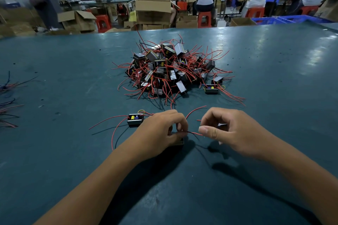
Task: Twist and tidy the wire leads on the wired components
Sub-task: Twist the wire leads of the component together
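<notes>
We're at a dark teal desk (pixel 265 71), both forearms reaching in from the near edge. Our left hand (pixel 161 131) is curled over a small black wired component (pixel 180 142), w/ only a corner of it showing under the palm; fingertips pinch the red and black wire leads (pixel 193 133) where they exit the hand. Our right hand (pixel 226 131) is just beside it, fingers curled, thumb and forefinger pinching the other end of those same leads. The short stretch of leads runs between the two hands, just above the desk. Another red lead (pixel 194 110) arcs up and away behind the hands; can't tell which part it belongs to.

Just left of the left hand, touching or nearly so, sits a second component (pixel 135 119): black box, open top w/ a yellow part and a blue-ish part inside, red and black wires trailing out left and toward us across the desk.

Farther out, mid-desk, is a big pile of the same components (pixel 173 71), black/grey boxes tangled w/ red wires sticking out every direction. One component (pixel 211 89) lies at the pile's right front edge, slightly apart.

At the far left edge of the desk, more loose wires (pixel 8 104), red, black and blue-ish, partly cut off by the frame.

Beyond the desk: cardboard boxes (pixel 153 12), red stools (pixel 204 19), blue crates (pixel 285 19), and several people seated w/ backs to us at a long bench.
</notes>
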Demonstrator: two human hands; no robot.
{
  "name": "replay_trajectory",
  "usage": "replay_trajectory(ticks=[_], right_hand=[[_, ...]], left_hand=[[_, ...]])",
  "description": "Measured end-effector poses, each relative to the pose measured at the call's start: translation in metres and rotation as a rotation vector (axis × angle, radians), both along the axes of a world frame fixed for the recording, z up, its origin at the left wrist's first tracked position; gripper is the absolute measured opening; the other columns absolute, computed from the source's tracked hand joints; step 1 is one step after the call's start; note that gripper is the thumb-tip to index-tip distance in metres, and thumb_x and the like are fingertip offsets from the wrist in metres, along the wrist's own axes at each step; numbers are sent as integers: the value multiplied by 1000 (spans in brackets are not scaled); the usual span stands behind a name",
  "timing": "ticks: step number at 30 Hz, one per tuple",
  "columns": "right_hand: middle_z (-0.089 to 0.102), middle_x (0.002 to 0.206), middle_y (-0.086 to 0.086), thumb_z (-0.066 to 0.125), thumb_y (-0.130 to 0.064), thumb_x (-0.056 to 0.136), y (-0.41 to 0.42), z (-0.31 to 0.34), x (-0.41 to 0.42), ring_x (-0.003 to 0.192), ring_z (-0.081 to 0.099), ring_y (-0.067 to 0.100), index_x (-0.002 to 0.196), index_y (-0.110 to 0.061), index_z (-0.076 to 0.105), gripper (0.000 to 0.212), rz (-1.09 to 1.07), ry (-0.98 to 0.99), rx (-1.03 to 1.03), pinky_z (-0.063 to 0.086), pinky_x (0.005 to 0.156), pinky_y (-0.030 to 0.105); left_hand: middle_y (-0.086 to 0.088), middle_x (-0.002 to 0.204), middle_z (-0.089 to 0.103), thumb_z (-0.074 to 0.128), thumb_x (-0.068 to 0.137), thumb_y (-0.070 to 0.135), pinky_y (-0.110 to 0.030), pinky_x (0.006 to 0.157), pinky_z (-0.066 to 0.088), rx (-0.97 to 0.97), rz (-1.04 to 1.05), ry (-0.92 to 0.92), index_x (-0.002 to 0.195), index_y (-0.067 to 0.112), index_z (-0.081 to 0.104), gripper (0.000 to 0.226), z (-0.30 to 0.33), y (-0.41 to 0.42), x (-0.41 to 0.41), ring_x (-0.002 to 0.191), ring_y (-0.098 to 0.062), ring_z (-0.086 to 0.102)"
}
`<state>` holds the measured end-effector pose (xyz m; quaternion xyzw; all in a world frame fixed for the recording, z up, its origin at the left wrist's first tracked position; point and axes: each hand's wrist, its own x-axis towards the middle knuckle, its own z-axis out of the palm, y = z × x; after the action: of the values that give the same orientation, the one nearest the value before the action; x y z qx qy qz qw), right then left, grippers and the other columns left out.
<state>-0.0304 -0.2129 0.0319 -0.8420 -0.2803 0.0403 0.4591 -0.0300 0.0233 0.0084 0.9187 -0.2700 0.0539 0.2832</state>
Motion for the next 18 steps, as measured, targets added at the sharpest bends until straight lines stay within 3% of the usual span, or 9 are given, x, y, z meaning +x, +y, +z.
replay_trajectory(ticks=[5, 8, 10, 13, 18], right_hand=[[69, 80, -3, 74, -42, 83, -2, -1, 2, 70, 63, 15, 85, -28, 65, 17, 1, -10, -40, 52, 66, 23], [69, 83, -10, 71, -21, 88, -4, -3, 3, 74, 64, 9, 87, -29, 66, 10, 8, -18, -70, 53, 73, 27], [69, 85, -13, 69, -13, 89, -4, -4, 3, 78, 65, 6, 89, -28, 66, 16, 12, -20, -90, 53, 76, 25], [70, 85, -14, 69, -10, 88, -4, -5, 4, 77, 66, 6, 91, -28, 67, 18, 10, -20, -112, 53, 74, 22], [72, 83, -16, 72, -15, 87, -5, -4, 5, 75, 66, -1, 90, -29, 69, 14, -8, -25, -187, 51, 71, 15]], left_hand=[[21, 99, 63, 71, 91, 36, -25, 65, 42, -19, -21, 25, 104, 36, 62, 16, 0, 0, 0, 70, -2, 51], [23, 104, 66, 69, 92, 36, -30, 70, 47, -17, -31, 32, 113, 37, 66, 22, 0, 0, 0, 73, -3, 54], [19, 100, 65, 71, 91, 31, -36, 74, 50, -30, -35, 25, 104, 35, 70, 14, 0, -1, 0, 80, -7, 58], [14, 94, 63, 73, 89, 27, -43, 73, 50, -75, -21, 27, 93, 34, 70, 8, -1, -1, 0, 78, -16, 60], [11, 84, 66, 74, 89, 30, -41, 68, 50, -188, -1, 60, 89, 30, 69, 4, 0, 0, -1, 67, -20, 58]])
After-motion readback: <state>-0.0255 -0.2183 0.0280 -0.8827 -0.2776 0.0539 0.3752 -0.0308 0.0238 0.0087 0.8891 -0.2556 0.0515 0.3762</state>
